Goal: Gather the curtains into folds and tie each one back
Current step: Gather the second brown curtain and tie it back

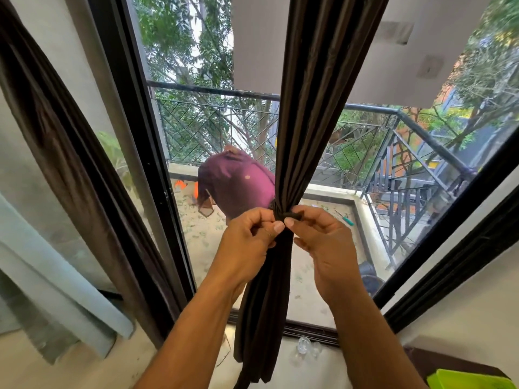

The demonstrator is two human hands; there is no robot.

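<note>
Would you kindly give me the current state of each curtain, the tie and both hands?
Centre curtain: gathered into folds, cinched at the middle.
Tie: wrapped round the centre curtain, ends pinched, knot unfinished.
Left curtain: hanging, no tie visible.
Left hand: pinching the tie.
Right hand: pinching the tie.

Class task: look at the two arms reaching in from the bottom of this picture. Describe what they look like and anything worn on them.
Both are bare human arms. The left hand and right hand wear no gloves; no rings, watch or bracelet show. No sleeves reach the visible forearms. The visible thumbnails are short and unpainted.
</note>
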